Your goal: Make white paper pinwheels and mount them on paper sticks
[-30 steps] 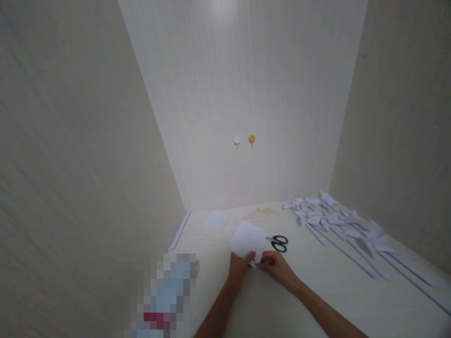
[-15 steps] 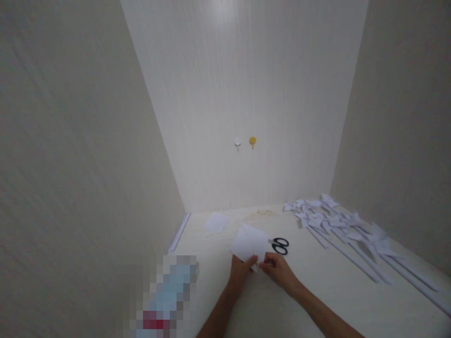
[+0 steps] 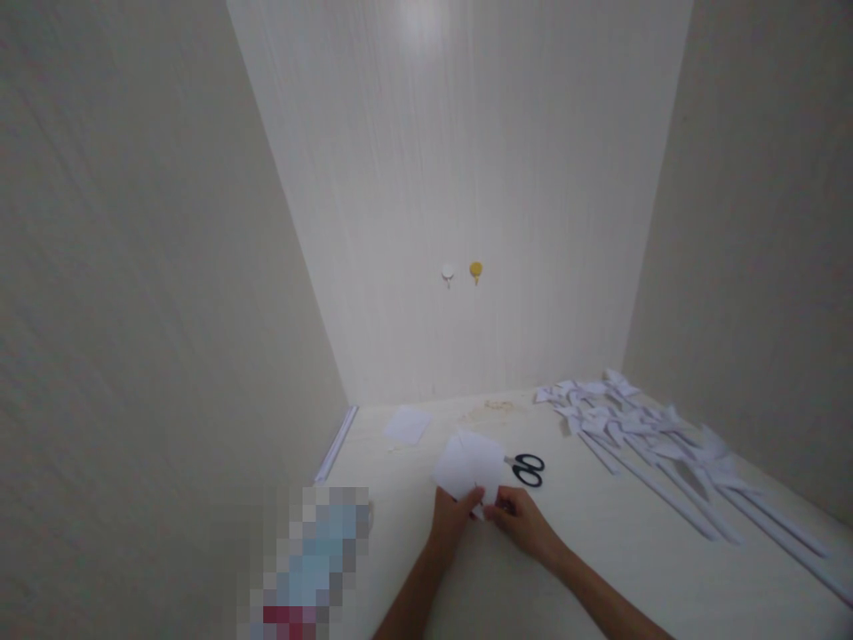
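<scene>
Pale walls stand around a light surface [image 3: 600, 533]. Both hands, left hand [image 3: 453, 516] and right hand [image 3: 523, 520], pinch the near edge of a white paper [image 3: 470, 464]. Black scissors [image 3: 529, 468] lie just beside the paper. Paper pinwheels [image 3: 640, 427] lie farther off.

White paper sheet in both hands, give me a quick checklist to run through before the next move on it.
1. Left hand pinching the near edge of the white paper sheet: ok.
2. Right hand at the same near edge: ok; exact finger grip cannot tell.
3. Sheet's far part resting on the table: cannot tell.
4. Black-handled scissors lie on the table just right of the sheet, within likely reach: ok.
5. Finished paper pinwheels lie apart at the far right, away from the hands: ok.
6. Smaller paper piece lies apart, beyond the sheet: ok.
</scene>
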Demonstrator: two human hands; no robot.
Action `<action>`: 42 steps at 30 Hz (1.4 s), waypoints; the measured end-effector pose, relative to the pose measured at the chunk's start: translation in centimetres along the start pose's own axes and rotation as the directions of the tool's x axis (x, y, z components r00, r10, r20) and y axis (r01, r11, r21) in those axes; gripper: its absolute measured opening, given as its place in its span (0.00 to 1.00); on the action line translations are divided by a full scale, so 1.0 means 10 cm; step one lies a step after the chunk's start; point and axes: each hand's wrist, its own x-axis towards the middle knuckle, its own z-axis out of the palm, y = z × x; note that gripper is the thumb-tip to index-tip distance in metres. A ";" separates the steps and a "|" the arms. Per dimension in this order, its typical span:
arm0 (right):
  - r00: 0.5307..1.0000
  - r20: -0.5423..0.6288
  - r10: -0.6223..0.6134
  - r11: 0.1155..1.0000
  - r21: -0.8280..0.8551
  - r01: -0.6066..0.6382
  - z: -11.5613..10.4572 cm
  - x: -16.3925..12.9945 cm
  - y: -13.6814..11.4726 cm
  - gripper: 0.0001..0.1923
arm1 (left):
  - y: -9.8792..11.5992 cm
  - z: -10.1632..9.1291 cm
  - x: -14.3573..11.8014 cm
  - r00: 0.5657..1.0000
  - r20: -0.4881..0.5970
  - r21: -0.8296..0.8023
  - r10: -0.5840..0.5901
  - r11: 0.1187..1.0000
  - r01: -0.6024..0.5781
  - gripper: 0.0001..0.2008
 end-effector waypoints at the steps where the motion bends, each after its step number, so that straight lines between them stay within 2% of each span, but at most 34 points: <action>1: 1.000 0.007 -0.016 1.000 0.017 0.016 0.00 0.00 0.00 0.09 | 0.00 0.00 0.00 1.000 -0.003 0.002 -0.007 1.000 0.007 0.09; 4: 1.000 0.020 -0.023 0.998 0.064 0.022 0.02 -0.01 -0.01 0.08 | 0.00 0.00 0.01 1.000 -0.015 0.004 -0.021 1.000 0.021 0.10; 9: 0.998 0.043 0.036 0.995 0.088 -0.040 0.04 -0.01 0.01 0.09 | -0.01 0.00 0.01 0.999 -0.034 -0.004 -0.015 1.000 0.015 0.11; 13: 0.997 0.068 0.023 0.996 0.087 -0.029 0.04 0.00 0.01 0.09 | -0.03 -0.01 0.02 0.999 -0.041 0.010 -0.023 1.000 0.024 0.10; 20: 0.998 0.040 0.050 0.997 0.058 -0.053 0.05 0.02 0.04 0.12 | 0.03 0.01 0.00 0.998 -0.061 0.015 -0.031 0.999 0.032 0.08; 26: 1.000 -0.004 -0.021 0.999 -0.032 0.021 0.04 0.00 0.01 0.10 | 0.04 0.02 -0.01 0.995 -0.095 -0.005 -0.043 0.999 0.043 0.07; 29: 0.999 -0.025 -0.020 0.999 -0.040 0.019 0.04 -0.01 -0.01 0.10 | 0.03 0.01 0.00 0.994 -0.101 -0.021 -0.044 0.999 0.042 0.09; 37: 0.998 0.045 0.033 0.999 0.037 -0.034 0.06 -0.01 -0.05 0.12 | 0.04 0.00 0.00 0.993 -0.107 0.005 -0.052 0.999 0.053 0.10; 42: 0.999 0.033 -0.021 1.000 -0.003 0.021 0.07 0.03 0.03 0.12 | 0.04 0.00 0.01 0.994 -0.097 -0.022 -0.044 0.999 0.042 0.11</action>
